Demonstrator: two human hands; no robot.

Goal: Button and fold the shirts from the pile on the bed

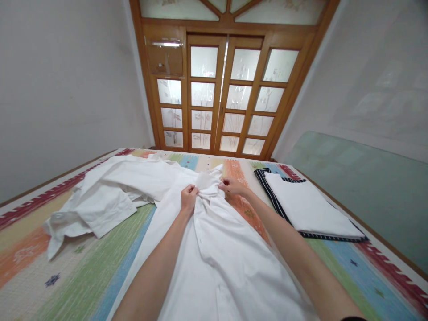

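A white long-sleeved shirt point(220, 249) lies spread over the striped bedspread, its lower part running toward me. One sleeve stretches out to the left, with the cuff near the bed's left side. My left hand point(189, 198) pinches the fabric near the collar. On the other side of the collar, my right hand point(230, 186) has its fingers closed on the cloth. Between both hands the collar area is bunched and creased. The other sleeve cannot be made out clearly.
Folded clothes, a white garment point(310, 205) on top of a black one with white stripes point(272, 191), lie at the right. Beneath everything is a multicoloured bedspread point(83, 272). A pale green headboard-like panel point(361, 178) borders the right edge. Wooden glazed doors point(227, 93) stand beyond.
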